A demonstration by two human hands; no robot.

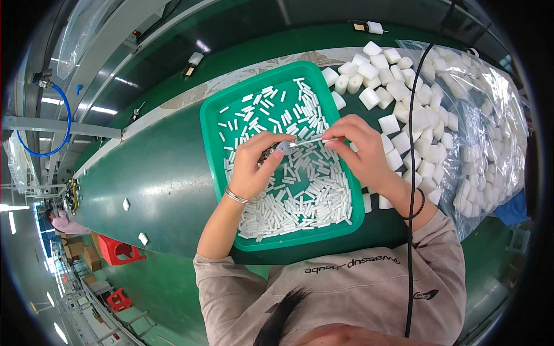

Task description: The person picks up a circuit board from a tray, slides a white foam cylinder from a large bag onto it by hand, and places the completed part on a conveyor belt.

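Above a green plastic tray (pixel 209 150), both my hands are closed on one small assembly. My left hand (pixel 257 162) grips a small grey-and-dark metal part, partly hidden by its fingers. From that part a thin metal rod (pixel 304 142) runs to the right. At its far end, the thumb and fingertips of my right hand (pixel 359 149) pinch what looks like a small white piece, mostly covered by the fingers. Many short white tubes (pixel 288 207) lie loose in the tray, heaped thickest along its near side.
White foam-like cylinders (pixel 398 89) are piled right of the tray, spilling from a clear plastic bag (pixel 496 132). A black cable (pixel 411 173) hangs across the right side. Small white-ended parts (pixel 193 62) lie beyond the tray. Red stools (pixel 118 251) stand at lower left.
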